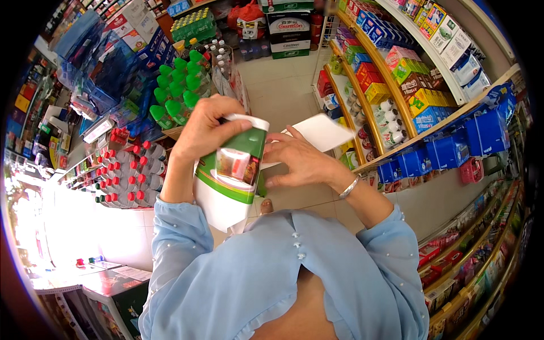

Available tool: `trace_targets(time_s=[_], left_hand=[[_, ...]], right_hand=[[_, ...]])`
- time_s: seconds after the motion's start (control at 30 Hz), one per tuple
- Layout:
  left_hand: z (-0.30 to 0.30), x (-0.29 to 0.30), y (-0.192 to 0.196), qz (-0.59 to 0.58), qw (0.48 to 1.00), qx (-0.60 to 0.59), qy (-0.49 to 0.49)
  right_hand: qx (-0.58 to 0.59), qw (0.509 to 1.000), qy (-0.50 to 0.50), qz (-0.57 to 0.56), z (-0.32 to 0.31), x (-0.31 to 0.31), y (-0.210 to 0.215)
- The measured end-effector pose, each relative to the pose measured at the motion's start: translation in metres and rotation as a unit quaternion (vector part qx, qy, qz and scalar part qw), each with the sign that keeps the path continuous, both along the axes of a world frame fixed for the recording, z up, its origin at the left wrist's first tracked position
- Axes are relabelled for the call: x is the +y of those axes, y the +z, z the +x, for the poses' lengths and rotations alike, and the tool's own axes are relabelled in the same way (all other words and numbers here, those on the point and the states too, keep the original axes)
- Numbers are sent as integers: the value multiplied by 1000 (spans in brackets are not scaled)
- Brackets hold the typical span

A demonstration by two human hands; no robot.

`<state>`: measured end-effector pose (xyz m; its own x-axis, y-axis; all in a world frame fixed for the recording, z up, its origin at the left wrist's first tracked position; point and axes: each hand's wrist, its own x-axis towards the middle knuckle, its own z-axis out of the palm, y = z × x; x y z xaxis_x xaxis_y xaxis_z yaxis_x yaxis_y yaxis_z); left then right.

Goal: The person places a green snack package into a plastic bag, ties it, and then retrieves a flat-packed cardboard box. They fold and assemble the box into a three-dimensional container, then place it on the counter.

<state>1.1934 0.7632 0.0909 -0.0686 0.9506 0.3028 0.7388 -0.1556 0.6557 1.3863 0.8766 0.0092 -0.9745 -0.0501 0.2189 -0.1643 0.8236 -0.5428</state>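
My left hand [212, 124] grips the top edge of a green-and-white cardboard carton [243, 141], thumb over the front and the other fingers curled at the rim. The carton is tilted in front of my chest, with a printed picture on its green face and white board below. My right hand [297, 156] is at the carton's right side, fingers stretched out and apart, with the tips close against it. Behind that hand a white cardboard panel [326, 131] sticks out to the right; I cannot tell whether it joins the carton.
Green-capped bottles [178, 85] stand ahead on the left, beside red-capped bottles [133, 173]. On the right are shelves of drink cartons [405, 73] and hanging blue boxes [447, 150]. Stacked cases [290, 28] stand at the far end of the tiled aisle [277, 85].
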Motion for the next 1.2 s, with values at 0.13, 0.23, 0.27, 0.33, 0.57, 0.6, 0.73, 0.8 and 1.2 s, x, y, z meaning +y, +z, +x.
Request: trace_targets(time_s=[0.13, 0.23, 0.27, 0.33, 0.57, 0.6, 0.73, 0.8, 1.2], left_hand=[[-36, -18, -2, 100, 976, -149, 125], [-41, -27, 6, 125, 972, -176, 96], [-40, -27, 8, 122, 974, -168, 93], [-40, -26, 9, 117, 970, -182, 111], [-8, 10, -1, 153, 949, -240, 135], [1, 18, -6, 153, 952, -233, 128], [33, 50, -27, 121, 966, -203, 107], [50, 60, -27, 97, 966, -221, 95], [75, 85, -42, 98, 974, -132, 157]], right_hand=[[32, 995, 33, 83, 12, -21, -35], [2, 999, -7, -41, 18, -30, -43], [33, 999, -31, -26, 19, -27, -31], [50, 995, -76, -46, 19, -14, -15], [87, 824, -108, -549, 34, 26, 5], [79, 786, -89, -606, 38, 36, 6], [82, 735, -92, -666, 49, 59, 18], [117, 746, -121, -644, 60, 73, 17], [39, 833, -150, -531, 82, 113, 41]])
